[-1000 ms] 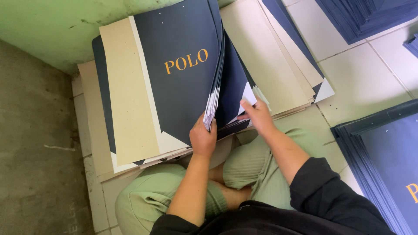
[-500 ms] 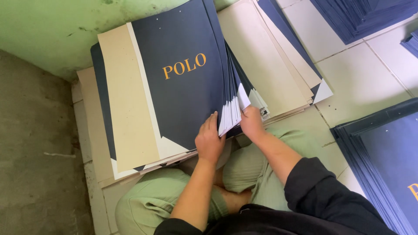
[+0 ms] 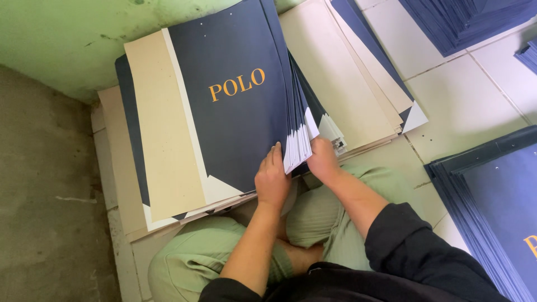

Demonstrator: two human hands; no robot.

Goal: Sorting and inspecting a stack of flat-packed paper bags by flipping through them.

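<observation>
Head view: a stack of large dark navy card sheets with pale uncoated margins and gold lettering (image 3: 224, 106) is seen lying flat on the floor in front of crossed legs in light green ribbed trousers (image 3: 330, 212). The left hand (image 3: 272, 182) is laid palm-down on the near corner of the top sheet, fingers together and flat, apparently so that the settled sheets are kept from sliding. Just right of it, a fanned bundle of sheet edges (image 3: 297, 142) is lifted on end; it is pinched from underneath by the right hand (image 3: 323, 159), fingers closed around the lower corner, seemingly so that single sheets can be separated. The white cut edges are splayed between the two hands, which nearly touch.

Beyond the right hand, a second pile of beige-backed sheets (image 3: 347, 84) is spread at an angle. Further right, across white floor tiles (image 3: 464, 106), more navy sheets are stacked at the frame edge (image 3: 498, 201), and another navy pile (image 3: 470, 19) lies at the top. Left of the left hand, a green-painted wall (image 3: 72, 39) and bare concrete (image 3: 45, 196) are seen
</observation>
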